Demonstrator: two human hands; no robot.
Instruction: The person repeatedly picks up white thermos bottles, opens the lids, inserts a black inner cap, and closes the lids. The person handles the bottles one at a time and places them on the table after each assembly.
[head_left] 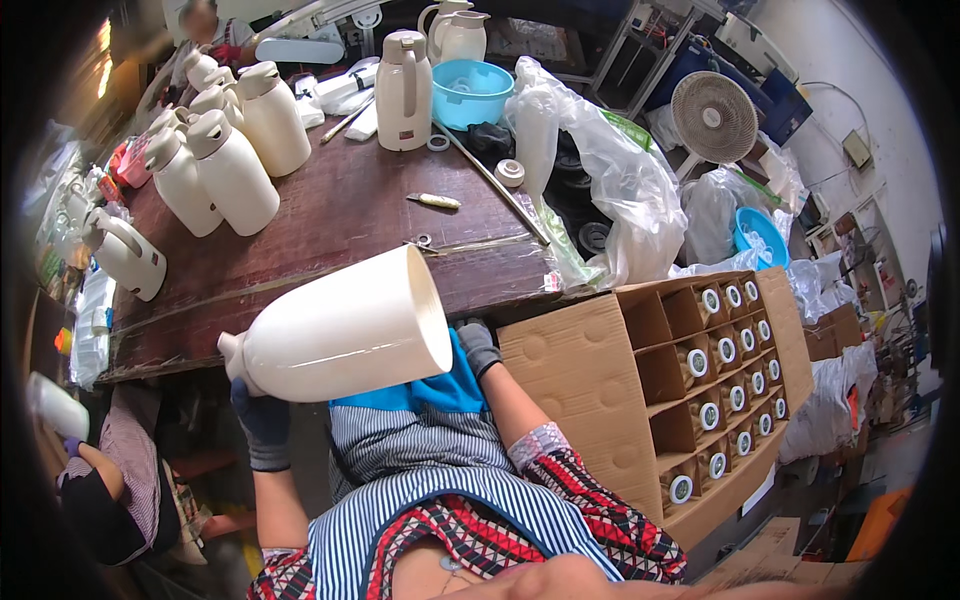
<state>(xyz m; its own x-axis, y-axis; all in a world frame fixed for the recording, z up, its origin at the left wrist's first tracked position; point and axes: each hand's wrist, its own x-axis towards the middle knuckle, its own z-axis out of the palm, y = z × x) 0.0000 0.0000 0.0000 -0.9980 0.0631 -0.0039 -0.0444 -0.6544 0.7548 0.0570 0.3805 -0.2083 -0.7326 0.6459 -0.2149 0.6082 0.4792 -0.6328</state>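
Gripping glossy cream bottle-shaped shell (pixel 335 330), wide end still open, by near edge of tabletop (pixel 335 205): left hand (pixel 262 420); right hand (pixel 480 347), grip unclear

Left hand (pixel 262 425), gloved, grips narrow end of white shell (pixel 340 325); shell tilted, wide mouth rightward. Right hand (pixel 480 348), gloved, by table (pixel 340 215) edge, beside divided carton (pixel 565 405). On table: jugs (pixel 232 175), knife (pixel 437 201), blue basin (pixel 452 108).
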